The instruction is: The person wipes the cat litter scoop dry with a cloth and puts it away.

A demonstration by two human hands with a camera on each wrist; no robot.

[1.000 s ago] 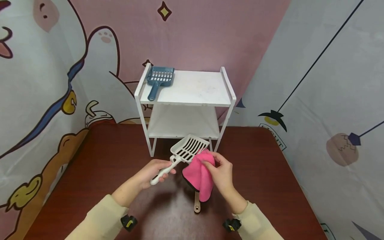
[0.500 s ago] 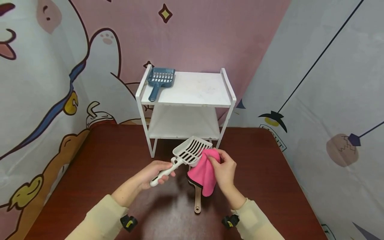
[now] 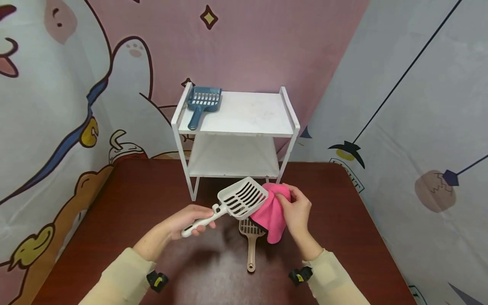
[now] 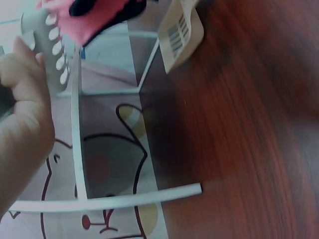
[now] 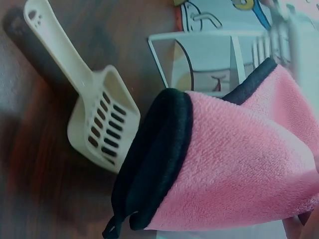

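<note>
My left hand grips the handle of a white slotted litter scoop, held up above the table with its head pointing to the right. A pink cloth with dark edging hangs from my right hand, pinched between thumb and fingers against the right edge of the scoop's head. Below them a beige litter scoop lies on the table, its handle toward me. In the right wrist view the cloth hides part of the white scoop and of my right hand.
A white two-tier shelf stands at the back of the brown table. On its top tier, at the left, lies a blue litter scoop. Printed fabric covers the walls behind.
My right hand has moved to the right with the cloth, uncovering more of the white scoop and the beige one below. My left hand has shifted slightly left.
</note>
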